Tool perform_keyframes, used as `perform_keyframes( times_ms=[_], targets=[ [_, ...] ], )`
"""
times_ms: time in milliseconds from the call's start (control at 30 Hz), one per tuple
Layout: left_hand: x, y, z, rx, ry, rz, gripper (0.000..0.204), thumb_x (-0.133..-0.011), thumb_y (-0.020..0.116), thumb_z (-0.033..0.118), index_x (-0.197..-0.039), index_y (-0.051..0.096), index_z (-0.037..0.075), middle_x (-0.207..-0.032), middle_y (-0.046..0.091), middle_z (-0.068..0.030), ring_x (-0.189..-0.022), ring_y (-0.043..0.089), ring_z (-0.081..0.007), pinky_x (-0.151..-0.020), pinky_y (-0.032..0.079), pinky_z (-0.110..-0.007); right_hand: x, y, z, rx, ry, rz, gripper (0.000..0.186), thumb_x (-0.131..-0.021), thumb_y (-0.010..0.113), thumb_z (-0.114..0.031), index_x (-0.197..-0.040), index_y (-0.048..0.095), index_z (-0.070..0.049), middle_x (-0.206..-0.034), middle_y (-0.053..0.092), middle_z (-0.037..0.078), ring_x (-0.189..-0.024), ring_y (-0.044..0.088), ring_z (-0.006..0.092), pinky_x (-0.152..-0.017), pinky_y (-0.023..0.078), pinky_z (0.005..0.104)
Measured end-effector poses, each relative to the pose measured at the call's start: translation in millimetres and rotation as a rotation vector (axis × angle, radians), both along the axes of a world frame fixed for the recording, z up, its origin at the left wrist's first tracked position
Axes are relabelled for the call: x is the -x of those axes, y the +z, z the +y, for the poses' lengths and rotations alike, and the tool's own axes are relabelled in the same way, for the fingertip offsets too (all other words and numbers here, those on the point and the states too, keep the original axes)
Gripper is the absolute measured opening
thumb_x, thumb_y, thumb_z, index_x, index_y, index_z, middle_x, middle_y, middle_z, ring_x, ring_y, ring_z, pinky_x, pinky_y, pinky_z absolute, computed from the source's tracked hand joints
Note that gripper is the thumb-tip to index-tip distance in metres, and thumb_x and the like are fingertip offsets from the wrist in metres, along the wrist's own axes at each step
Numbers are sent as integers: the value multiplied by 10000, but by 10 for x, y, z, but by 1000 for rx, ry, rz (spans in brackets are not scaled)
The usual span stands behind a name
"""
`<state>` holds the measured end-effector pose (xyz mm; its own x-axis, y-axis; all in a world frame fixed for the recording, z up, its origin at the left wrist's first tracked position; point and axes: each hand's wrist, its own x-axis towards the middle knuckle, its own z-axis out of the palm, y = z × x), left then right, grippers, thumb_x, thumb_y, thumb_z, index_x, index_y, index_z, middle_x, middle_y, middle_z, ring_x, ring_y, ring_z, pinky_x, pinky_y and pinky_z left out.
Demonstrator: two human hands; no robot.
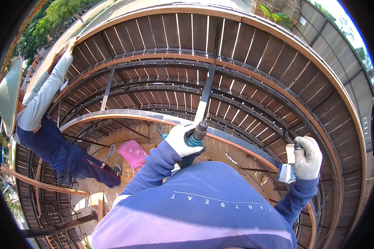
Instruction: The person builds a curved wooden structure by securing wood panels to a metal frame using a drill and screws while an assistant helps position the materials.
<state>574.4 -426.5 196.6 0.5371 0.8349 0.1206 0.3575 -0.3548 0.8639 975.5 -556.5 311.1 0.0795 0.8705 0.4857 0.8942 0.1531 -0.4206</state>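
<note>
My left hand [179, 140], in a white work glove, grips a teal and dark power drill [194, 139]. The drill's chuck and bit point up and away from me, close to the curved metal rail. My right hand [308, 159], also gloved, is raised on the right with its fingers curled. A small dark thing [298, 145] shows at its fingertips, too small to name. Right beside that hand is a small blue and white box [286, 173] with a pale flap [290, 154] standing up. Whether the hand also supports the box, I cannot tell.
A curved, tiered frame of metal rails and dark slats [174, 35] surrounds me. On the left, a co-worker in a conical hat [9, 95] reaches up to the top rim. A pink cloth or bag [133, 154] lies below, near a loose curved strip [43, 182].
</note>
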Motion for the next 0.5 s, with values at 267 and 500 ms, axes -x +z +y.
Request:
perform_keyframes(
  times_ms=[267,500],
  targets=[
    [-166,125,-62,-88,-130,141,655,-646,918,295,-1191,700,5,-1112,709,-198,-1030,717,-346,-940,563,-428,1070,284,943,138,596,-315,132,-815,727,-119,-928,728,-51,-889,658,129,-850,692,307,-756,562,426],
    [-86,227,-119,-94,-128,166,633,-642,909,305,-1154,705,-5,-1046,725,-198,-942,738,-356,-876,588,-429,1276,303,1230,231,701,-492,119,-803,729,-87,-917,747,-58,-903,684,126,-829,709,292,-751,567,415]
  ],
)
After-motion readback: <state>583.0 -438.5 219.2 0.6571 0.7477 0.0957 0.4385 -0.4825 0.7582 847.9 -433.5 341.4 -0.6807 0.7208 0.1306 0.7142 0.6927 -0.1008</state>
